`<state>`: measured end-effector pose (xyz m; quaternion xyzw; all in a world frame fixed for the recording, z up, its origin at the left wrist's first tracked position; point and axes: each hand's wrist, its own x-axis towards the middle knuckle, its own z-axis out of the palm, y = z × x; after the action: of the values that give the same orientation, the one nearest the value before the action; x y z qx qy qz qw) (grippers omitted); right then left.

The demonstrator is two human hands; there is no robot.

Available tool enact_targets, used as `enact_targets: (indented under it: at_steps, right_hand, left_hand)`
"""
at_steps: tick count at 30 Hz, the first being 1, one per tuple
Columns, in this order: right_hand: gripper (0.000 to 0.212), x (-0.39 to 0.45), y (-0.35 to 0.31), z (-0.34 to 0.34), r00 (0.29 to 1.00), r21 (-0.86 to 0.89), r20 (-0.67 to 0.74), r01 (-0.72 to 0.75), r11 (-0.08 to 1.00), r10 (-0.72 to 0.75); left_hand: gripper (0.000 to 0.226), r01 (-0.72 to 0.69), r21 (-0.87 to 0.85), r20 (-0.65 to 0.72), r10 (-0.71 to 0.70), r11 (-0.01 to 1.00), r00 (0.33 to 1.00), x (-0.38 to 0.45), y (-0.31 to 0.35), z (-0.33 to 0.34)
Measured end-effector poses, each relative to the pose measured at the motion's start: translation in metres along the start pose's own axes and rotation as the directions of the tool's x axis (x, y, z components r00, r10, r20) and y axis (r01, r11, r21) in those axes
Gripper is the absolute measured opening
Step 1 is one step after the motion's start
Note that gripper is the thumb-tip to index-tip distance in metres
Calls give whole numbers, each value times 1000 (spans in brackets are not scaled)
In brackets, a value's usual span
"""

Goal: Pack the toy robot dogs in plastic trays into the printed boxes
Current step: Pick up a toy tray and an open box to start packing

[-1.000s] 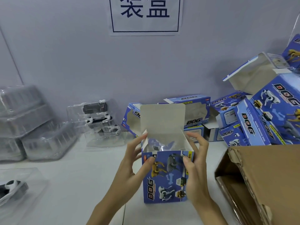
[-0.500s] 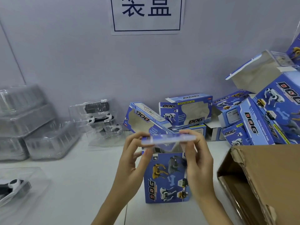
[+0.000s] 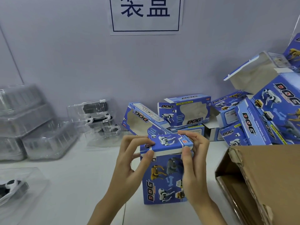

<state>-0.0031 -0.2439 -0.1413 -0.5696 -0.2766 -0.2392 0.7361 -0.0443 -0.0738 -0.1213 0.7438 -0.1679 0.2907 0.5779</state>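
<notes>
white table [image 3: 68,184] against lilac wall [image 3: 65,54], sign [image 3: 146,15] above

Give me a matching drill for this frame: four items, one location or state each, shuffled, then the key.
Items
1. upright printed box
2. cardboard carton
3. stacked clear trays
4. toy dog in tray

Places or states
A. far left, against the wall
B. near left corner, lying flat
C. centre, top flap being folded down by the left hand and right hand
D. right foreground, open with torn flaps

Pairs: 1-C, 2-D, 3-A, 4-B
</notes>
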Motion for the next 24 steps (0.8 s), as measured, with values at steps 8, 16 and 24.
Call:
enact_targets:
  at_steps: [8,16,24]
  right_hand:
    - [29,0,7,-5,992,-238,-21,120,964,-128]
    - [25,1,6,-10,961,-371,28,264,890,-274]
    - [28,7,10,-16,905,-543,93,396,740,-416]
  left_hand:
    - [29,3,-59,-41,-5,998,999,-1,4,7]
    - [28,15,-191,-13,-18,981,1000,-1,0,2]
    - [23,-24,-202,3,25,979,1000,2,-4,1]
